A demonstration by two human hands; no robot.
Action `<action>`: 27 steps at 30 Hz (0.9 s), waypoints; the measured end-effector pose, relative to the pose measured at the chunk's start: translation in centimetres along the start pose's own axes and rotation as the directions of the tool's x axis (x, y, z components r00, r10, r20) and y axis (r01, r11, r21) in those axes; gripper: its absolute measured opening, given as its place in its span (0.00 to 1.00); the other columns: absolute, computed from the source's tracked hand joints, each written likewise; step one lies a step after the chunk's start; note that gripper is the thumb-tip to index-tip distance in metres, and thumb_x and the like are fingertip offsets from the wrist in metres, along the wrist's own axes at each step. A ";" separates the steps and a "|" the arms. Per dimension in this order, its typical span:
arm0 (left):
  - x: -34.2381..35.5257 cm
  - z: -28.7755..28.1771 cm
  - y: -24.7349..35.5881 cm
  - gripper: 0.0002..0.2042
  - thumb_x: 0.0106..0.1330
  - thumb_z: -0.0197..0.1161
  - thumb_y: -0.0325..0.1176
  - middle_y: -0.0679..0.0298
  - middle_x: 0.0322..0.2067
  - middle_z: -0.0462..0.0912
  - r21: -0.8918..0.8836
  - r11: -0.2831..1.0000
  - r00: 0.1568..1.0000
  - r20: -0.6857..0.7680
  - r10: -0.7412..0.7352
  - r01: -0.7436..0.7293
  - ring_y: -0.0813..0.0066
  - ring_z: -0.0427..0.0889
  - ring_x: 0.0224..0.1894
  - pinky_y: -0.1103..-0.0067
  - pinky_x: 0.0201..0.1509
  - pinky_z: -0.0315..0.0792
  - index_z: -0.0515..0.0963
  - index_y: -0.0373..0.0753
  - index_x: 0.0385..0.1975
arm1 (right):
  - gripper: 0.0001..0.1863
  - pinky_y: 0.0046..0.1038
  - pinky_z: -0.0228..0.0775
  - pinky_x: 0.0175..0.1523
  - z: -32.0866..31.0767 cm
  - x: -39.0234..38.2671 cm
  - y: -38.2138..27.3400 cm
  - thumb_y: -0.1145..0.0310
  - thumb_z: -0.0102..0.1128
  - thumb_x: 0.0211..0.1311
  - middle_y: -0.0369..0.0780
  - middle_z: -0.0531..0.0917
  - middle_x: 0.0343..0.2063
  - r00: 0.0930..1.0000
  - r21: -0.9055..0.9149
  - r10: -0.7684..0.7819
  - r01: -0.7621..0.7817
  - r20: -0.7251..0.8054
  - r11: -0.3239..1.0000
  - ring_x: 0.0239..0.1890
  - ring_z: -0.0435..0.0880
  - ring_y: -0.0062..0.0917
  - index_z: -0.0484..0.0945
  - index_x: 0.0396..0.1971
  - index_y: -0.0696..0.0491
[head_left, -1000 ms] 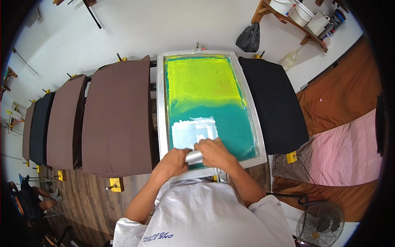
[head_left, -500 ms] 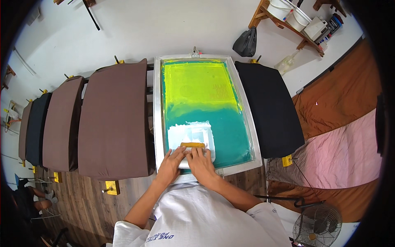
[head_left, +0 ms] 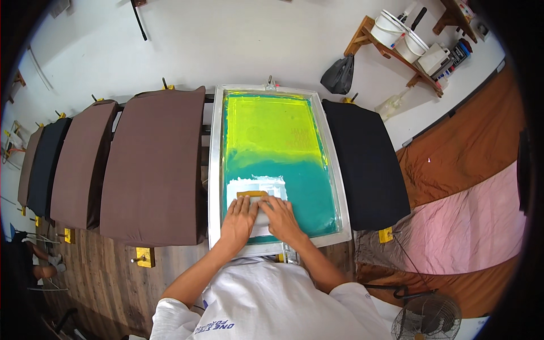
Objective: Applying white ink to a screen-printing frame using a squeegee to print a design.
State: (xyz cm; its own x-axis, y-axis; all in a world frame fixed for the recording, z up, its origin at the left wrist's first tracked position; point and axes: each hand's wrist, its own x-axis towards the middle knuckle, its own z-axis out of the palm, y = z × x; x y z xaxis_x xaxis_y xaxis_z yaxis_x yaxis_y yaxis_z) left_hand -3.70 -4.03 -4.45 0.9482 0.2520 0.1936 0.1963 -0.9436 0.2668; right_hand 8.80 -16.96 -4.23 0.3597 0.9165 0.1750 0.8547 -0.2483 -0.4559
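Note:
Both of my hands are closed on a squeegee with a tan-orange edge. My left hand grips its left part and my right hand its right part, side by side. Under it, a patch of white ink spreads over the near left part of a screen-printing frame. The frame has a silver rim, with teal mesh near me and a yellow-green area at the far end. My fingers and palms hide much of the squeegee.
Brown-covered boards stand to the left; a black-covered board stands right of the frame. Beyond are a black bag and a wall shelf with white buckets. A fan and brown-and-pink fabric lie to the right.
Both hands and the squeegee have moved a little away from me and slightly left over the white ink. The whole view has shifted somewhat.

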 end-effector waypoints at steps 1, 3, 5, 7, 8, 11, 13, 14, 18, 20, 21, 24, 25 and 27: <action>-0.4 0.2 0.4 0.24 0.60 0.54 0.23 0.44 0.61 0.73 0.033 0.999 1.000 0.006 0.012 -0.012 0.49 0.72 0.65 0.62 0.72 0.61 0.72 0.33 0.60 | 0.33 0.40 0.59 0.57 0.5 -0.6 -0.2 0.86 0.56 0.40 0.43 0.73 0.55 1.000 0.021 0.020 -0.019 -0.024 1.000 0.58 0.72 0.38 0.72 0.53 0.54; -1.2 0.2 1.0 0.23 0.65 0.53 0.28 0.42 0.61 0.73 0.118 0.992 0.998 0.025 0.051 -0.053 0.51 0.71 0.66 0.64 0.73 0.59 0.71 0.32 0.61 | 0.33 0.40 0.59 0.57 0.6 -1.6 -0.7 0.86 0.57 0.38 0.43 0.72 0.54 0.999 0.025 0.035 -0.034 -0.023 0.999 0.58 0.71 0.39 0.72 0.53 0.54; -1.2 0.0 1.4 0.23 0.65 0.53 0.28 0.42 0.61 0.73 0.123 0.990 0.997 0.044 0.060 -0.065 0.51 0.71 0.66 0.64 0.73 0.59 0.71 0.32 0.61 | 0.33 0.40 0.58 0.58 0.4 -2.3 -1.0 0.85 0.58 0.37 0.42 0.71 0.53 0.995 0.037 0.100 -0.100 0.004 0.994 0.58 0.70 0.38 0.72 0.52 0.54; -1.0 -0.4 1.8 0.23 0.65 0.53 0.28 0.42 0.61 0.73 0.131 0.988 0.995 0.060 0.073 -0.081 0.52 0.72 0.66 0.64 0.74 0.58 0.71 0.32 0.61 | 0.33 0.40 0.58 0.58 0.3 -2.5 -0.8 0.85 0.58 0.37 0.42 0.71 0.52 0.993 0.054 0.115 -0.116 0.021 0.992 0.59 0.69 0.38 0.72 0.52 0.54; -1.1 -0.5 1.9 0.22 0.65 0.53 0.28 0.42 0.61 0.73 0.135 0.987 0.994 0.083 0.073 -0.084 0.52 0.71 0.66 0.64 0.74 0.57 0.71 0.32 0.60 | 0.34 0.40 0.57 0.58 0.2 -2.6 -0.7 0.85 0.59 0.37 0.42 0.71 0.52 0.992 0.069 0.125 -0.127 0.037 0.990 0.59 0.69 0.38 0.71 0.52 0.54; -0.5 -1.0 2.4 0.20 0.65 0.53 0.29 0.42 0.59 0.75 0.142 0.986 0.992 0.094 0.079 -0.092 0.52 0.73 0.64 0.65 0.74 0.57 0.74 0.32 0.57 | 0.34 0.39 0.56 0.58 -0.5 -2.8 -0.8 0.85 0.58 0.36 0.42 0.71 0.51 0.988 0.128 0.151 -0.153 0.024 0.980 0.58 0.69 0.38 0.72 0.52 0.54; 0.7 -2.1 2.9 0.18 0.65 0.54 0.29 0.43 0.57 0.77 0.141 0.985 0.993 0.083 0.087 -0.098 0.53 0.75 0.63 0.65 0.74 0.57 0.76 0.32 0.54 | 0.34 0.40 0.57 0.57 -1.4 -2.9 -1.1 0.84 0.59 0.37 0.42 0.71 0.50 0.985 0.149 0.170 -0.174 0.037 0.973 0.57 0.70 0.38 0.72 0.53 0.53; 1.5 -3.0 3.2 0.17 0.63 0.54 0.28 0.44 0.54 0.78 0.099 0.992 0.984 0.164 0.067 -0.084 0.52 0.75 0.62 0.64 0.73 0.58 0.76 0.33 0.52 | 0.34 0.40 0.57 0.56 -1.7 -3.0 -1.1 0.84 0.60 0.38 0.41 0.72 0.48 0.980 0.170 0.191 -0.197 0.052 0.966 0.56 0.71 0.37 0.71 0.53 0.52; 3.0 -4.5 3.7 0.16 0.58 0.58 0.26 0.45 0.49 0.80 0.074 0.993 0.962 0.263 0.066 -0.088 0.52 0.78 0.58 0.62 0.72 0.60 0.78 0.35 0.47 | 0.34 0.40 0.56 0.56 -2.5 -2.8 -0.7 0.84 0.60 0.38 0.41 0.73 0.48 0.983 0.205 0.184 -0.185 0.023 0.961 0.56 0.72 0.36 0.72 0.53 0.51; 3.5 -4.7 3.6 0.16 0.56 0.59 0.24 0.45 0.49 0.80 0.038 0.996 0.973 0.219 0.066 -0.076 0.52 0.78 0.57 0.62 0.71 0.61 0.78 0.35 0.47 | 0.33 0.41 0.56 0.56 -3.1 -2.4 -0.4 0.84 0.60 0.38 0.41 0.74 0.48 0.989 0.182 0.146 -0.140 -0.021 0.973 0.56 0.73 0.36 0.73 0.52 0.51; 3.7 -4.8 3.5 0.17 0.54 0.60 0.23 0.45 0.49 0.81 -0.002 0.998 0.981 0.183 0.067 -0.067 0.52 0.78 0.57 0.61 0.71 0.61 0.78 0.35 0.47 | 0.33 0.41 0.56 0.56 -3.4 -2.1 -0.2 0.84 0.60 0.38 0.41 0.74 0.48 0.988 0.181 0.152 -0.145 -0.026 0.973 0.56 0.73 0.36 0.73 0.52 0.51; 4.4 -3.1 1.4 0.15 0.51 0.61 0.22 0.51 0.41 0.83 -0.112 0.991 0.997 -0.003 0.075 -0.075 0.56 0.82 0.49 0.64 0.65 0.68 0.81 0.37 0.41 | 0.32 0.42 0.57 0.56 -4.5 0.3 0.8 0.83 0.59 0.39 0.41 0.77 0.48 0.995 0.094 0.102 -0.103 0.012 0.990 0.56 0.74 0.36 0.75 0.52 0.50; 5.3 -2.9 0.4 0.15 0.49 0.63 0.22 0.54 0.37 0.84 -0.151 0.986 0.997 0.026 0.076 -0.071 0.58 0.83 0.45 0.63 0.60 0.71 0.82 0.38 0.40 | 0.29 0.43 0.57 0.55 -4.4 1.5 1.6 0.82 0.59 0.41 0.41 0.78 0.47 0.992 0.044 0.113 -0.116 0.063 0.992 0.55 0.75 0.37 0.76 0.50 0.50; 7.2 -2.4 -1.6 0.14 0.46 0.66 0.22 0.52 0.29 0.85 -0.308 0.951 0.998 0.037 0.045 -0.031 0.52 0.85 0.34 0.62 0.43 0.78 0.82 0.39 0.36 | 0.26 0.43 0.57 0.54 -4.9 4.5 2.6 0.80 0.59 0.43 0.43 0.80 0.46 0.966 -0.049 0.176 -0.170 0.188 0.984 0.54 0.76 0.38 0.79 0.48 0.49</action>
State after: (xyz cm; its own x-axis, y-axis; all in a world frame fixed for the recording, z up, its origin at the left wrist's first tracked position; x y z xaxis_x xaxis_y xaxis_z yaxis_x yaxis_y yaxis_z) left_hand 2.18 -0.21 -1.26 0.9646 0.2012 0.1704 0.0798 -0.8387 0.5386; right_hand 14.52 -15.01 -0.36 0.4273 0.9010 -0.0754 0.7986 -0.4152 -0.4356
